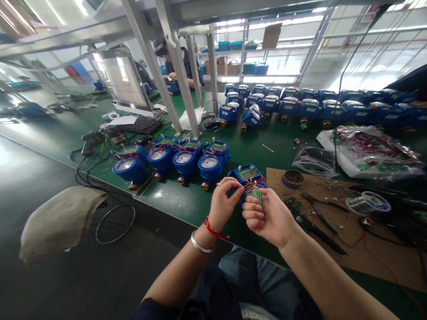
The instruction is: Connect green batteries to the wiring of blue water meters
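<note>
A blue water meter (248, 172) with a small display and loose coloured wires (254, 183) sits at the table edge, partly hidden behind my hands. My right hand (271, 218) is closed around a green lighter (257, 195), held upright with its top near the wires. A small bright spot shows there; whether it is a flame I cannot tell. My left hand (226, 195) pinches thumb and forefinger together at the wires' left side, seemingly on a thin wire. To the left stand several similar meters with open tops, the nearest meter (210, 162) just beyond my left hand.
On a brown board (320, 186) lie pliers (318, 213), a round tin (292, 178) and a solder spool (368, 203). Bagged wired parts (376, 151) rest behind. Rows of blue meters (310, 106) line the back. Left are a monitor (122, 80), scanner (91, 141) and metal posts. A person (187, 66) works beyond.
</note>
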Tool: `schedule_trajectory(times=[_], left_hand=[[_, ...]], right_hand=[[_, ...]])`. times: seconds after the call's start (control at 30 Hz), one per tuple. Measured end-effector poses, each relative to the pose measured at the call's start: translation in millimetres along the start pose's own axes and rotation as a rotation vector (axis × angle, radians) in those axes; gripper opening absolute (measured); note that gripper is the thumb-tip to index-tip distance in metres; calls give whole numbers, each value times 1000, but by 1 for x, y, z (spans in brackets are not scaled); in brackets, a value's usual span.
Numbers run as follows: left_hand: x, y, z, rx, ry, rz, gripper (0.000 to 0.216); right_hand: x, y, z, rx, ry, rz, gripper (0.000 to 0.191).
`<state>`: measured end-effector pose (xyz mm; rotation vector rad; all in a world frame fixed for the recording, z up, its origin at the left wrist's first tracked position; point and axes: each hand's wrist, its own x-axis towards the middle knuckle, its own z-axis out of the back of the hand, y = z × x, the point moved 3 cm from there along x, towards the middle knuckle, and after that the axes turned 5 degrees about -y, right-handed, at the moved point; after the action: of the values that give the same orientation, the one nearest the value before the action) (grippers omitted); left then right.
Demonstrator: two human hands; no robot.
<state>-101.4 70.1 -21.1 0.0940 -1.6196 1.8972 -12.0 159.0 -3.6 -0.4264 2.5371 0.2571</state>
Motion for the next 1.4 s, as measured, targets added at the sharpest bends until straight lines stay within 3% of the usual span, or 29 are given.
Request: schedule_trajectory(times=[1.4], left_hand=[[1,2,0,-35,17,23,10]], right_hand=[[-2,-1,-1,-125,-73,-30,33]])
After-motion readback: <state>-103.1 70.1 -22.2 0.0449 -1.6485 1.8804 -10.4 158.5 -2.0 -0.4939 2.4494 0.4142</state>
